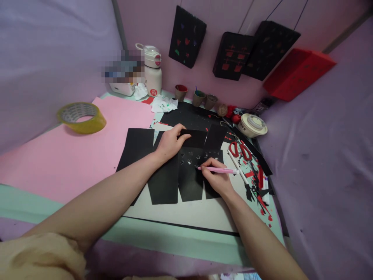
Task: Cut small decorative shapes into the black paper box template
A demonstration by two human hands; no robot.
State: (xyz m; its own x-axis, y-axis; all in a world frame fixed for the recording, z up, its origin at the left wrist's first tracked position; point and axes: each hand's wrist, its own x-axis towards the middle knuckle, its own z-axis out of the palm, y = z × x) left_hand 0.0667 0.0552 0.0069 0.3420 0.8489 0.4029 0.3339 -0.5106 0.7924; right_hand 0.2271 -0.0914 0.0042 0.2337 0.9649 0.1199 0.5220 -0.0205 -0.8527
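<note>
A folded sheet of black paper (166,182) with several small cut-out shapes lies flat on the table in front of me. My left hand (170,142) presses down on its upper part, fingers curled over a folded flap. My right hand (215,177) grips a pink craft knife (218,170), whose tip rests on the black paper near the cut-outs.
A pink sheet (67,151) with a yellow tape roll (81,117) lies at the left. Red scissors (240,149), paper scraps and a round white container (252,125) are at the right. Paint cups (198,98), a white bottle (152,76) and hanging black and red boxes stand behind.
</note>
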